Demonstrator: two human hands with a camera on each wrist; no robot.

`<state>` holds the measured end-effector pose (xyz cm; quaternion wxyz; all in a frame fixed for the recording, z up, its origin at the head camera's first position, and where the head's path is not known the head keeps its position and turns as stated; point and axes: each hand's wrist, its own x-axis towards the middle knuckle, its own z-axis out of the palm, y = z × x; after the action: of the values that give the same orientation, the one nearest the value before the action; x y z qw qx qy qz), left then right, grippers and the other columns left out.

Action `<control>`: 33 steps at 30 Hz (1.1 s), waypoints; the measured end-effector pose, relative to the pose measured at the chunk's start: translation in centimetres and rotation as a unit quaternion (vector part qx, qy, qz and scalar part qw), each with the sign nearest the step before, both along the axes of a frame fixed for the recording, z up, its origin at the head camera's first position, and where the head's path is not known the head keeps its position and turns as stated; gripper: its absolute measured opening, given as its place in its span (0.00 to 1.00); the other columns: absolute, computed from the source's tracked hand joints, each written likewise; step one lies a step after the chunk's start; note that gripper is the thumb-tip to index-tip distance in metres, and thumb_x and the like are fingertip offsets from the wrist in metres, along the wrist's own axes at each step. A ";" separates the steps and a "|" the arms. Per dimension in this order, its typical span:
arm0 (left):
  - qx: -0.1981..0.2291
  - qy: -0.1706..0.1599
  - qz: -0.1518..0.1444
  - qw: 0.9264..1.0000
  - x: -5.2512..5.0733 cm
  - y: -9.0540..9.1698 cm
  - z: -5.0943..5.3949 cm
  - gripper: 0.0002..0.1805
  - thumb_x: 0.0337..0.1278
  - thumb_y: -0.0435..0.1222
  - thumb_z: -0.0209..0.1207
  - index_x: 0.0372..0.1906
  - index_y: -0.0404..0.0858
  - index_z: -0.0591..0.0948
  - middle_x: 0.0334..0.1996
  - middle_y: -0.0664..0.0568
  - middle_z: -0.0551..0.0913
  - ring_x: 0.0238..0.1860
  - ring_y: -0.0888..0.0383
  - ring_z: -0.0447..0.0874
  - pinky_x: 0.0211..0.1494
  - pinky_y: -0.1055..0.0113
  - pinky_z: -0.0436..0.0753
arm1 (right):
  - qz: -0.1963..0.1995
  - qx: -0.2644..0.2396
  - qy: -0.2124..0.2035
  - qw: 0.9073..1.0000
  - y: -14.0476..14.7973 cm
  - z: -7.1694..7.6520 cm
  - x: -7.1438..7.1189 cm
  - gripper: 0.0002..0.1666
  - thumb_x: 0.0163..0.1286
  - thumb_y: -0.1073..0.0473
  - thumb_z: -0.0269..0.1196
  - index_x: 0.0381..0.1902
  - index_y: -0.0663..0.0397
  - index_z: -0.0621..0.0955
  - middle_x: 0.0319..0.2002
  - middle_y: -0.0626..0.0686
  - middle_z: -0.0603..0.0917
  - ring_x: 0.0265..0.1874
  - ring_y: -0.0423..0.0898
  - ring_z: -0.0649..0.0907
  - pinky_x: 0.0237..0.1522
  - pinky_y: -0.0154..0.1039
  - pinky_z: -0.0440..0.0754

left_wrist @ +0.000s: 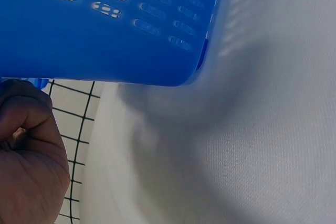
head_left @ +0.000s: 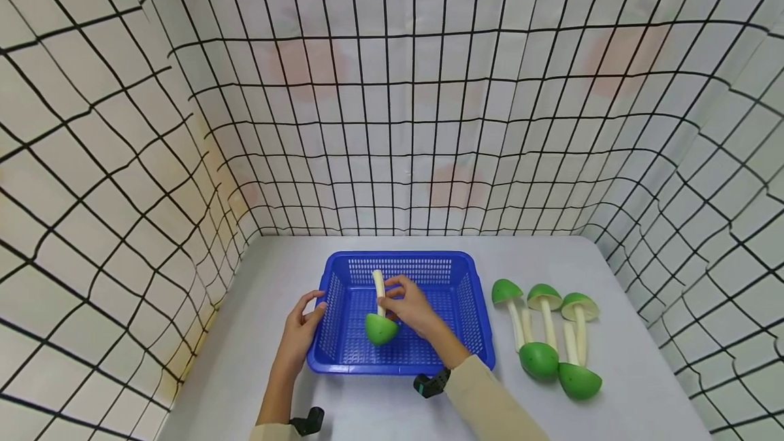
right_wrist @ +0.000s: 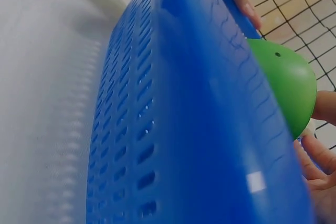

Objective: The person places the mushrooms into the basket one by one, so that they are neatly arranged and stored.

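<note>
A blue plastic basket (head_left: 401,368) with slotted walls sits on the white table. My left hand (head_left: 299,332) grips its left rim; in the left wrist view that hand (left_wrist: 31,166) has curled fingers beside the basket wall (left_wrist: 105,45). Over the inside of the basket, my right hand (head_left: 412,306) pinches a toy mushroom (head_left: 380,329) by its pale stem, with the green cap pointing down toward me. The right wrist view shows the cap (right_wrist: 287,85) beyond the basket's wall (right_wrist: 199,119), and part of the right hand (right_wrist: 323,184) at the edge.
Several more green-capped mushrooms (head_left: 539,361) lie on the table (head_left: 631,386) to the right of the basket, stems interleaved. Black wire mesh (head_left: 413,121) over white sheeting encloses the table at the back and both sides.
</note>
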<state>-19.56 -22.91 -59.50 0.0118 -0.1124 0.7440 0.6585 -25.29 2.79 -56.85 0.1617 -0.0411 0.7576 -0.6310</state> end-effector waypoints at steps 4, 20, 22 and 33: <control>0.003 -0.001 0.007 1.000 0.3 -0.3 -0.2 0.23 0.74 0.51 0.58 0.68 0.53 0.75 0.45 0.36 0.88 0.34 0.51 0.88 0.35 0.62 0.86 | 0.007 -0.008 -0.004 1.000 -0.8 -0.3 0.1 0.26 0.70 0.62 0.69 0.62 0.59 0.74 0.47 0.60 0.85 0.33 0.47 0.88 0.35 0.41 0.89; 0.001 -0.006 0.017 1.000 0.4 -0.3 -0.6 0.23 0.71 0.56 0.60 0.66 0.58 0.76 0.46 0.35 0.87 0.35 0.48 0.88 0.36 0.62 0.86 | 0.013 0.015 -0.014 1.000 -3.2 -1.2 0.6 0.24 0.67 0.63 0.70 0.58 0.57 0.75 0.44 0.59 0.85 0.31 0.48 0.88 0.33 0.41 0.89; 0.001 -0.007 0.019 1.000 0.4 -0.2 -0.7 0.23 0.71 0.56 0.60 0.66 0.58 0.76 0.46 0.35 0.87 0.35 0.48 0.88 0.36 0.61 0.87 | 0.011 0.017 -0.015 1.000 -3.4 -1.3 0.7 0.24 0.67 0.64 0.70 0.58 0.57 0.75 0.44 0.58 0.85 0.31 0.48 0.88 0.33 0.41 0.89; -0.007 -0.007 0.018 1.000 0.1 0.1 -0.4 0.23 0.72 0.56 0.58 0.67 0.58 0.75 0.47 0.36 0.87 0.36 0.49 0.89 0.37 0.60 0.88 | 0.025 0.027 -0.016 0.999 -4.4 -1.6 0.3 0.24 0.67 0.64 0.70 0.58 0.59 0.74 0.45 0.59 0.84 0.32 0.48 0.88 0.33 0.40 0.89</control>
<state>-19.50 -22.80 -59.86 0.0038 -0.1304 0.7464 0.6526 -25.01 -1.58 -58.41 0.1902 -0.0455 0.7708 -0.6064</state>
